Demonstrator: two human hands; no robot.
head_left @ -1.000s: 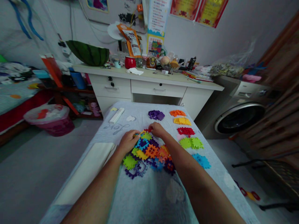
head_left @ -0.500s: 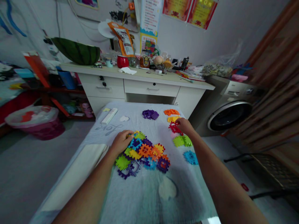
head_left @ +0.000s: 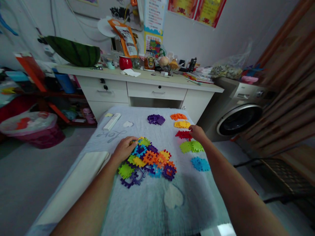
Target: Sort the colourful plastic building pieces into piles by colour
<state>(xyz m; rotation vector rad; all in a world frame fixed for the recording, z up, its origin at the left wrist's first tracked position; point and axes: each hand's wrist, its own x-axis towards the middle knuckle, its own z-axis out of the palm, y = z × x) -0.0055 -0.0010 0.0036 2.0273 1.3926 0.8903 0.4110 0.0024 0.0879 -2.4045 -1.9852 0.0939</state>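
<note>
A mixed pile of notched plastic building tiles [head_left: 150,159] in several colours lies mid-table. My left hand [head_left: 125,148] is at its upper left edge, fingers closed, with a bit of a yellow tile [head_left: 134,141] showing at the fingertips. On the right, my right hand [head_left: 197,133] has its fingers closed at the right end of the red tiles [head_left: 183,134]. Sorted by colour around it are orange tiles [head_left: 178,116], yellow tiles [head_left: 181,124], green tiles [head_left: 191,146] and blue tiles [head_left: 200,163]. Purple tiles [head_left: 156,119] lie further left at the back.
A pale cloth [head_left: 147,213] covers the table. A white oblong box [head_left: 112,122] lies at its back left. Behind stands a cluttered white desk [head_left: 108,88], with a washing machine [head_left: 238,108] to the right and a pink bin [head_left: 31,131] to the left.
The red tile at my right hand was tilted up and is now flat among the red tiles. My left hand stays at the pile. The whole view has shifted slightly.
</note>
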